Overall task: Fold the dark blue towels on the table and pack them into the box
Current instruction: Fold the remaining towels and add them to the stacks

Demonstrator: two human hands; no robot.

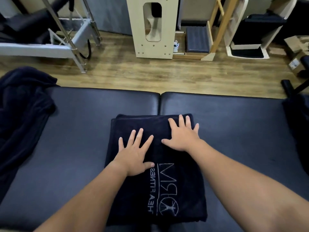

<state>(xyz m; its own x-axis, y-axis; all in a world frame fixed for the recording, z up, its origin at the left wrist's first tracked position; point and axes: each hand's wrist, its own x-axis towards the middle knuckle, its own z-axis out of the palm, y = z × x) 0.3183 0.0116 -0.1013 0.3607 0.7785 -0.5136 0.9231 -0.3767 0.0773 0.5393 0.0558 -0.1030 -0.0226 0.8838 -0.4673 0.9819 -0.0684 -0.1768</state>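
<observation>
A dark blue towel (155, 186) with a pale stitched logo lies folded into a rectangle on the padded table (80, 131), right in front of me. My left hand (136, 152) lies flat on its left middle, fingers spread. Further back, near the towel's far right corner, my right hand (183, 134) presses flat with straight fingers. A heap of unfolded dark blue towels (23, 111) sits at the table's left end. The box cannot be told apart among the things around.
The table is dark padded vinyl with a seam (159, 101) down the middle. Beyond it is wooden floor (150, 72) with a pale wooden cabinet (150, 29), metal-framed equipment (70, 39) at the left, and cardboard boxes (297, 54) at the far right.
</observation>
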